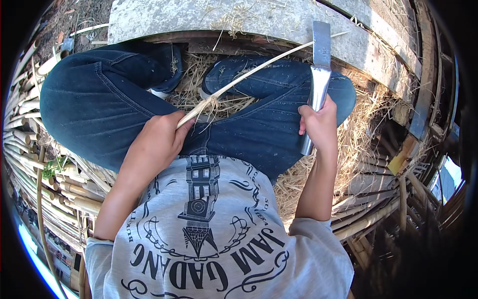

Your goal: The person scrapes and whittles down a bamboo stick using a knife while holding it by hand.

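My left hand is closed around the thick near end of a pale bamboo strip, above my lap. The strip slants up and to the right, and a tuft of frayed fibres hangs from it just beyond my fingers. In my right hand is a cleaver-like knife with a shiny metal tube handle and a broad, square-ended blade. Its blade points away from me over my right knee. The strip's thin far end passes by the blade; whether they touch I cannot tell.
A weathered wooden plank with curled shavings lies in front of my crossed legs. Straw-like shavings cover the ground at right and between my legs. Several bamboo poles run along the left side, and more lie at lower right.
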`<state>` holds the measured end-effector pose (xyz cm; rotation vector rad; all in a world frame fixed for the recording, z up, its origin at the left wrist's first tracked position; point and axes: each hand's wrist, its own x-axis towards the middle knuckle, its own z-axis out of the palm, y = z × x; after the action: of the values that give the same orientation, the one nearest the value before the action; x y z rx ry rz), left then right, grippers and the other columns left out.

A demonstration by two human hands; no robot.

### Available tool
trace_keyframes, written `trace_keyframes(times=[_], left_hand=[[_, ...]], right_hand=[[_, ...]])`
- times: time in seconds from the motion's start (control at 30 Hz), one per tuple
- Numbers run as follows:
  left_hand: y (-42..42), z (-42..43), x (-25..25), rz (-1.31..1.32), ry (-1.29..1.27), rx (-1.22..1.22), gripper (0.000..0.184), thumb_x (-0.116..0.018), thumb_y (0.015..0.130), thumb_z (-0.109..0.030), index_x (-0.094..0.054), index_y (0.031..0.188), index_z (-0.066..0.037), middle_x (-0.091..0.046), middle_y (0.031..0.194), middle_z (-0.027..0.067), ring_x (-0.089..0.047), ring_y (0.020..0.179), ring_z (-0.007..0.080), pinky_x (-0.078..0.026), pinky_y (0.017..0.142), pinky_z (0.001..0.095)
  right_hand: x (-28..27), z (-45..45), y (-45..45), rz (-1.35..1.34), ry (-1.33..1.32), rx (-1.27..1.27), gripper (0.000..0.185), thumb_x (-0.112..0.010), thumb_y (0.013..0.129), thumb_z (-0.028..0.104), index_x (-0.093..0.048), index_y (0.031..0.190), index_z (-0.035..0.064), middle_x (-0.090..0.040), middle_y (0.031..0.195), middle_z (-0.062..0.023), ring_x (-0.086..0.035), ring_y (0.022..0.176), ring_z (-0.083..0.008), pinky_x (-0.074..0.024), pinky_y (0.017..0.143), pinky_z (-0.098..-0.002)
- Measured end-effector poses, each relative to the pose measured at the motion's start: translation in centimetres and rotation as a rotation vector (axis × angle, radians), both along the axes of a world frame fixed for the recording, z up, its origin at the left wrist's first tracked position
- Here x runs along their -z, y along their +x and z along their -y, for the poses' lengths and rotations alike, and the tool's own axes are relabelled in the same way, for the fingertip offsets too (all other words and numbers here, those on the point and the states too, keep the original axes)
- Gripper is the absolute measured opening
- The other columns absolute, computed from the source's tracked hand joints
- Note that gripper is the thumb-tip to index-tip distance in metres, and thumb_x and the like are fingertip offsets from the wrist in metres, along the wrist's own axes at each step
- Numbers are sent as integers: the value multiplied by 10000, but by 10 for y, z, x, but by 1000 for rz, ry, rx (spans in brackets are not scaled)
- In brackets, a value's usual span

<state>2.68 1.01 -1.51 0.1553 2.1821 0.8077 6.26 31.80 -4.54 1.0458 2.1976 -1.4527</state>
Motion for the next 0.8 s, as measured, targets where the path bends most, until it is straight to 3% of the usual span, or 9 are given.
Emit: trace_keyframes(times=[0.07, 0.33, 0.4, 0.43, 0.53, 0.6, 0.63, 0.7, 0.8], left_hand=[[2, 1, 1, -4, 0, 0, 257, -565, 987, -177, -611, 888, 56, -571, 700, 293, -567, 726, 496, -442, 639, 512], [5, -2, 3, -4, -15, 32, 247, -555, 992, -163, -596, 887, 57, -551, 683, 278, -548, 687, 487, -423, 607, 484], [5, -3, 3, 15, -24, -12, 260, -548, 999, -172, -596, 888, 58, -549, 678, 272, -532, 667, 484, -423, 599, 474], [4, -3, 4, 14, -28, -16, 260, -548, 999, -172, -596, 888, 58, -549, 678, 272, -532, 667, 484, -423, 599, 474], [3, 2, 4, 29, -20, 0, 273, -539, 1007, -182, -598, 892, 58, -546, 676, 267, -519, 651, 479, -423, 596, 467], [4, 0, 7, 10, -11, 8, 278, -538, 1008, -188, -601, 895, 57, -546, 673, 267, -521, 652, 480, -423, 599, 471], [4, -3, 8, 12, -9, 10, 278, -538, 1008, -188, -601, 895, 57, -546, 673, 267, -521, 652, 480, -423, 599, 471], [0, -5, 5, 38, -29, -26, 301, -569, 988, -211, -626, 858, 54, -590, 719, 295, -578, 738, 495, -454, 658, 531], [2, 1, 4, 33, -21, 13, 273, -542, 1006, -183, -607, 897, 59, -547, 669, 269, -523, 665, 485, -424, 601, 474]], right_hand=[[0, -2, 2, 7, 4, -5, 170, -555, 792, -54, -506, 954, -38, -519, 595, -42, -519, 421, -119, -435, 371, -284], [-8, -39, -16, 92, 7, -97, 205, -567, 782, -46, -522, 981, -30, -532, 596, -52, -514, 416, -124, -431, 377, -282], [-4, -40, -22, 6, 40, -2, 222, -562, 791, -40, -523, 1009, -37, -532, 609, -48, -519, 424, -121, -435, 383, -280], [-4, -34, -21, -15, 80, -84, 230, -559, 796, -39, -519, 1022, -39, -531, 617, -44, -518, 426, -118, -437, 385, -277], [-10, -15, -16, 36, -72, -77, 209, -591, 799, -49, -497, 980, -5, -525, 590, -46, -498, 408, -116, -431, 363, -275], [-7, -37, -22, 85, -31, -114, 236, -592, 797, -54, -500, 1010, -12, -530, 599, -49, -508, 412, -118, -436, 363, -278], [-6, -38, -24, 78, -41, -43, 321, -565, 787, -60, -514, 1104, -60, -532, 619, -43, -530, 434, -123, -451, 389, -282], [-7, -19, -19, 63, -66, -64, 327, -564, 790, -57, -513, 1113, -60, -532, 618, -41, -530, 435, -124, -452, 391, -283], [-26, -21, -22, 93, -47, -142, 378, -552, 802, -51, -495, 1176, -67, -538, 638, -44, -528, 437, -123, -455, 394, -282]])
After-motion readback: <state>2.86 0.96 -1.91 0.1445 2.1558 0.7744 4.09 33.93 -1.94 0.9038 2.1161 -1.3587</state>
